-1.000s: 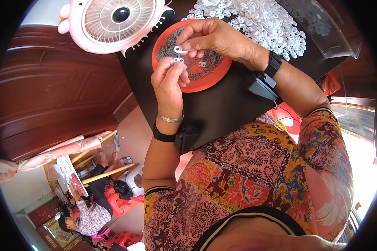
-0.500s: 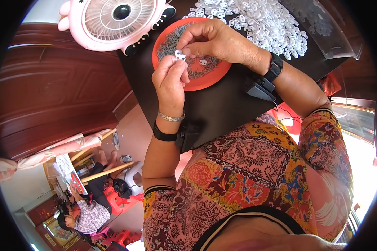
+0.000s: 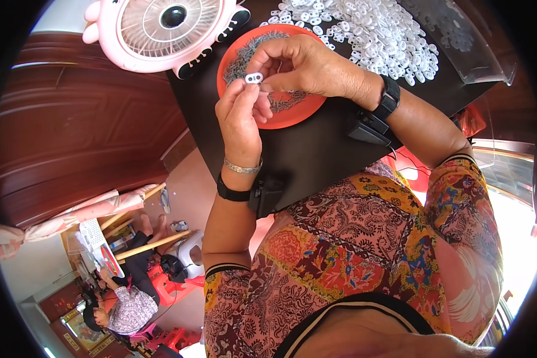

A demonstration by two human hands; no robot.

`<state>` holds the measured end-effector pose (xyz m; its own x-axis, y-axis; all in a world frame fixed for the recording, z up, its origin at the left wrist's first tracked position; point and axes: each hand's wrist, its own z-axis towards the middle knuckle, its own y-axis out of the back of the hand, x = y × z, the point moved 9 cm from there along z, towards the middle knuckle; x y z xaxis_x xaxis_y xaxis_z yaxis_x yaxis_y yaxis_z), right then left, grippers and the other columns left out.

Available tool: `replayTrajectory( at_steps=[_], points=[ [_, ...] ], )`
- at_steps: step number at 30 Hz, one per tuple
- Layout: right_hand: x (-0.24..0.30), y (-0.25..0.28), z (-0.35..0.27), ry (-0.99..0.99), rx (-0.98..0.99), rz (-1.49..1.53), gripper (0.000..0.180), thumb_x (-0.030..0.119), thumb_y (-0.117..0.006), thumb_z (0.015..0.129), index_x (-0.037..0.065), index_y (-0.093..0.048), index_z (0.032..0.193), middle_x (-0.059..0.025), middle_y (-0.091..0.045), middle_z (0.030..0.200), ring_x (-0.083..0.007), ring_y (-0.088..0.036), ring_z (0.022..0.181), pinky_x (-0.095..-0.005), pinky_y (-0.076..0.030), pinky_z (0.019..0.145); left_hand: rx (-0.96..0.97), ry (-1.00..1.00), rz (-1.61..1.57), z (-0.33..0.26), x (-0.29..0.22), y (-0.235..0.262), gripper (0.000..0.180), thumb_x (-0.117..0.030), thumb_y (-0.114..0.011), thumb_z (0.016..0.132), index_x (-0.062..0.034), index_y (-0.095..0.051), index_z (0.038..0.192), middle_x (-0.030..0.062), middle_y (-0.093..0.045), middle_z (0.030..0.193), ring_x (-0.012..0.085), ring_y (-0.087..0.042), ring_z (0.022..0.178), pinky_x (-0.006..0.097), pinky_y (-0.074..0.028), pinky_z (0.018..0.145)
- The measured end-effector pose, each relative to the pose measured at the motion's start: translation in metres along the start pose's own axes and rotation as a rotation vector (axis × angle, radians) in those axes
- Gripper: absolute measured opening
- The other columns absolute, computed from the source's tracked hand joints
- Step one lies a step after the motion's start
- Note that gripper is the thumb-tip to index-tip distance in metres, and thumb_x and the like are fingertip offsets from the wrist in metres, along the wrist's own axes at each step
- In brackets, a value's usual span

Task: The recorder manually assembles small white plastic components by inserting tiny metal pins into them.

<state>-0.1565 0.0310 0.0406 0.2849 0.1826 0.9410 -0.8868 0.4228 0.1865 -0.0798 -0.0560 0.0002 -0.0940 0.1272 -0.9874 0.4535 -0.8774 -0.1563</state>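
A small white oval plastic piece with two holes (image 3: 254, 78) is pinched upright in the thumb and fingers of my left hand (image 3: 241, 122). My right hand (image 3: 309, 64) curls in from the right, its thumb and forefinger closed around the same piece's edge; whether they hold a screw too is hidden. Both hands are over a round orange-red tray (image 3: 301, 113), which holds many small grey screws (image 3: 244, 56). Behind my right hand, part of the tray is out of sight.
A large heap of similar white pieces (image 3: 388, 45) covers the far right of the black table (image 3: 322, 155), beside a clear plastic bin (image 3: 483, 65). The pink fan (image 3: 173, 30) stands at the far left. Another person (image 3: 131, 307) sits working at the lower left.
My right hand has come slightly down and nearer. The piece in my fingers now shows its two-hole face as one oval; before, more holes showed there. A loose white piece in the tray is now covered.
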Motion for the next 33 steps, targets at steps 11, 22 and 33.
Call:
replayTrajectory(
  at_steps=[11, 22, 33],
  points=[
    [0.016, -0.007, -0.006, 0.226, -0.094, -0.423, 0.025, 0.007, -0.070, 0.077, 0.002, -0.062, 0.100, -0.0068, -0.063, 0.087, -0.0183, -0.063, 0.079, -0.0287, -0.051, 0.069, -0.040, 0.059, 0.040, -0.001, 0.004, 0.000, 0.024, -0.022, -0.053, 0.090, -0.0004, -0.060, 0.081, 0.0022, -0.054, 0.059, 0.0088, -0.049, 0.047, 0.019, -0.035, 0.044],
    [0.023, -0.015, -0.009, 0.310, -0.096, -0.523, 0.023, 0.011, -0.069, 0.079, 0.002, -0.062, 0.099, -0.0105, -0.065, 0.078, -0.0271, -0.066, 0.073, -0.0334, -0.051, 0.065, -0.033, -0.036, 0.000, -0.002, -0.003, 0.000, 0.028, -0.022, -0.050, 0.091, -0.0011, -0.056, 0.074, 0.0043, -0.055, 0.061, 0.0097, -0.050, 0.049, 0.020, -0.037, 0.045],
    [0.029, -0.015, -0.013, 0.322, -0.080, -0.627, 0.017, 0.013, -0.066, 0.081, 0.003, -0.061, 0.095, -0.0116, -0.063, 0.077, -0.0293, -0.064, 0.072, -0.0347, -0.050, 0.062, -0.005, -0.057, 0.027, -0.010, -0.010, -0.008, 0.030, -0.022, -0.048, 0.092, 0.0033, -0.061, 0.083, 0.0053, -0.057, 0.063, 0.0096, -0.050, 0.050, 0.020, -0.037, 0.045]
  ],
)
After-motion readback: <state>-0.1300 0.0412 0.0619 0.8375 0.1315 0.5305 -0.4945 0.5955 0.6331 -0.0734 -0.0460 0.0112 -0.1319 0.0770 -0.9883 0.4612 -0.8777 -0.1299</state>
